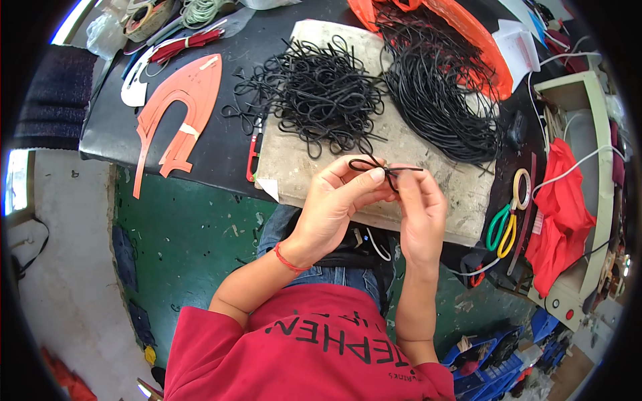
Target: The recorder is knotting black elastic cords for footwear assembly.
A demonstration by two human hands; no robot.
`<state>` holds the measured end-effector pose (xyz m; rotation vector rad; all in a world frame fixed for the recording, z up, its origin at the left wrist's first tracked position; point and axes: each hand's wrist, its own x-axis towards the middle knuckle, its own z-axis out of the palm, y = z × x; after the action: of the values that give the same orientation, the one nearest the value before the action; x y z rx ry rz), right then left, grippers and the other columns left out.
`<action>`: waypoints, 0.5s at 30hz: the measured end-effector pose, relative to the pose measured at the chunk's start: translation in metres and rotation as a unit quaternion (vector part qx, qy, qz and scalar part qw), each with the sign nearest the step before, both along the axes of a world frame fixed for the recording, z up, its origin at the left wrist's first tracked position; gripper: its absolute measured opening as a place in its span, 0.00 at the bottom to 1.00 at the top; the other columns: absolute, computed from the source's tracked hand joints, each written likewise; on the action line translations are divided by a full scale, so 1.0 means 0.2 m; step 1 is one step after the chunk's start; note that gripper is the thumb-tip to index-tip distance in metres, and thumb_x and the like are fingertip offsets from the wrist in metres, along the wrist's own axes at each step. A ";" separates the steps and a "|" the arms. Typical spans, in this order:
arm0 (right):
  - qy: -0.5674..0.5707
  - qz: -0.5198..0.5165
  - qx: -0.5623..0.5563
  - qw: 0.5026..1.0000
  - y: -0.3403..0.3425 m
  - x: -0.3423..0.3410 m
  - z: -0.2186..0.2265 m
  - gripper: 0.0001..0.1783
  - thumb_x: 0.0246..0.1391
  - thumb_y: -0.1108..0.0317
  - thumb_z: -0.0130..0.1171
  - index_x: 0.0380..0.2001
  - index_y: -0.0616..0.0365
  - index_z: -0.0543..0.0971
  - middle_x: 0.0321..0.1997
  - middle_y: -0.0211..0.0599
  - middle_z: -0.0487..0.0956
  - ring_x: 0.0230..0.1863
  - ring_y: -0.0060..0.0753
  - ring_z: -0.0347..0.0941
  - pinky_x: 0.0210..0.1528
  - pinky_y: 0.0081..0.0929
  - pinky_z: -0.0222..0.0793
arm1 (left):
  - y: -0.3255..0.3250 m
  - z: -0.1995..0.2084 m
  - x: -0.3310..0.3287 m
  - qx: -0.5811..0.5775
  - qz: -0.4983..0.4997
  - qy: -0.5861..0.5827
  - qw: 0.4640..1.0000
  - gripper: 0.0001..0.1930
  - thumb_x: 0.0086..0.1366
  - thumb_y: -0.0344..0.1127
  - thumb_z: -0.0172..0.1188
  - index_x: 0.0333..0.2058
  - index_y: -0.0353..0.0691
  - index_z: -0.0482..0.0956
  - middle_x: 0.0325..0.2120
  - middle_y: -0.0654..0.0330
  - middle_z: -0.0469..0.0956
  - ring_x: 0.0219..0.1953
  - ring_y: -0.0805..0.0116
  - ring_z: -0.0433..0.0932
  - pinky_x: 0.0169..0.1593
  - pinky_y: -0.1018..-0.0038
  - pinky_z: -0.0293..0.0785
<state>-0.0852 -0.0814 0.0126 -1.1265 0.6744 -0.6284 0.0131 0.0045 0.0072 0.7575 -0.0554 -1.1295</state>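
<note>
left fingers [342,167]: pinched | right fingers [412,194]: pinched, beside left | left forearm [251,291]: slanted inward | right forearm [416,301]: pointing forward

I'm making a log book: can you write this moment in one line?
left hand: pinching looped black cord | right hand: holding same cord | board: cord pile

A black-covered worktable [110,127] bears a stained pale board [465,194], curved salmon-orange pattern pieces [190,83] and a coil of pale cord [200,10]. On the board lie a tangled heap of looped black cords [321,90] and a bundle of straighter black cords [435,107].
</note>
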 end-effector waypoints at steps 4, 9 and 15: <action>0.039 0.018 -0.062 0.997 -0.03 -0.01 0.00 0.04 0.54 0.72 0.54 0.28 0.61 0.75 0.27 0.25 0.74 0.27 0.11 0.65 0.30 0.11 0.61 | 0.04 0.01 0.03 0.065 -0.056 -0.032 0.996 0.09 0.60 0.30 0.55 0.38 0.33 0.73 0.33 0.57 0.77 0.32 0.70 0.78 0.41 0.74 0.75; 0.132 -0.004 -0.213 0.968 -0.02 0.00 0.00 0.07 0.51 0.70 0.57 0.28 0.64 0.74 0.25 0.29 0.74 0.25 0.17 0.68 0.27 0.15 0.64 | 0.04 0.00 0.03 0.090 -0.113 -0.122 0.982 0.11 0.60 0.32 0.56 0.38 0.29 0.73 0.30 0.57 0.77 0.31 0.74 0.77 0.37 0.79 0.75; 0.175 -0.048 -0.351 0.919 0.03 0.04 0.02 0.10 0.50 0.70 0.58 0.21 0.64 0.71 0.19 0.31 0.69 0.19 0.20 0.62 0.20 0.20 0.58 | 0.05 -0.06 -0.02 0.092 -0.053 -0.289 0.952 0.09 0.59 0.29 0.57 0.37 0.30 0.75 0.29 0.57 0.78 0.31 0.73 0.77 0.35 0.80 0.73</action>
<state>-0.0781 -0.0762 0.0176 -1.9159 0.8395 -0.7895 0.0087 0.0136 -0.0040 1.2471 -0.4943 -0.9884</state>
